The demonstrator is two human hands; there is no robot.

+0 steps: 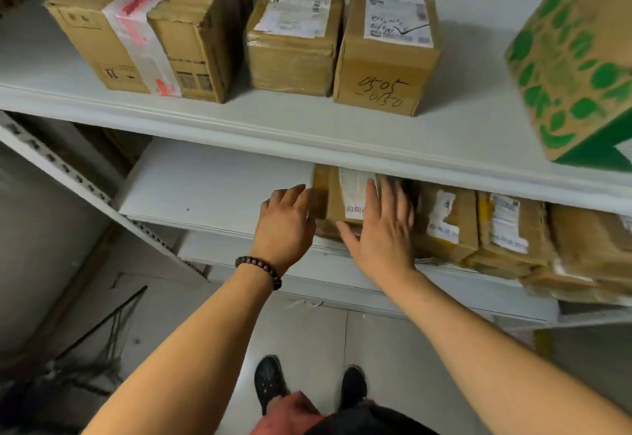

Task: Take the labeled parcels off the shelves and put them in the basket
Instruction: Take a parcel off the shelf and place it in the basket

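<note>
Pickup step, I'm guessing: you're holding left hand point(285, 226) and right hand point(379, 232), fingers loose and gripping nothing, at the brown cardboard parcel with white label point(328, 203) on the lower white shelf point(212, 188). It's needing a two-sided squeeze next.

Soft, even light falls on the upper shelf point(219, 116), while the parcels point(444, 219) beneath it sit in its shadow. At its right end the green-printed box point(574, 68) is smeared by blur (the shelf's front edge bows with wide-angle distortion).
</note>
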